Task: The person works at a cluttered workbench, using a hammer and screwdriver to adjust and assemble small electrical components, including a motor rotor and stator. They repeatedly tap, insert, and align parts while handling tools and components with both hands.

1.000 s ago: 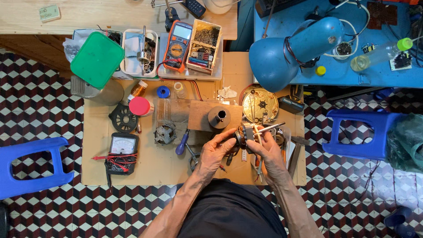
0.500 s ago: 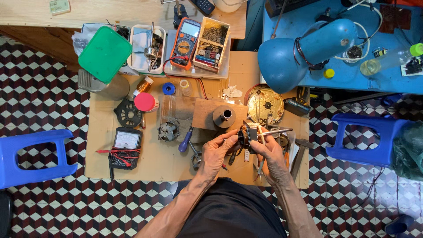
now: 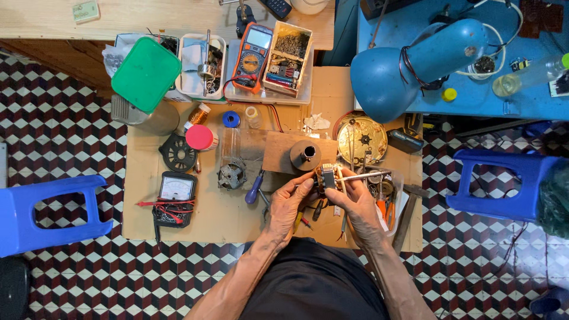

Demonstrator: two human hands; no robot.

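Both hands meet over the middle of a cardboard sheet point(image 3: 148, 219) laid on the tiled floor. The left hand point(image 3: 290, 204) pinches a small motor part point(image 3: 327, 176) with copper windings between thumb and fingertips, holding it up just near of a dark cylinder point(image 3: 306, 155) that stands on a cardboard block. The right hand point(image 3: 355, 204) is closed on the same part from the right side and also seems to grip a thin metal rod point(image 3: 364, 175) that sticks out rightward; how the rod joins the part I cannot tell.

Judging by the spread, the work looks to be mid-way: the brass-coloured round plate point(image 3: 361, 140) lies open on the far right, a black fan grille point(image 3: 178, 152) and a small motor point(image 3: 231, 173) lie loose to the left, and a blue-handled screwdriver point(image 3: 255, 189) rests beside the left hand. An analogue meter point(image 3: 176, 191) with red leads sits further left, untouched. Nothing looks put back together yet; the loose parts are well apart from the one in hand.
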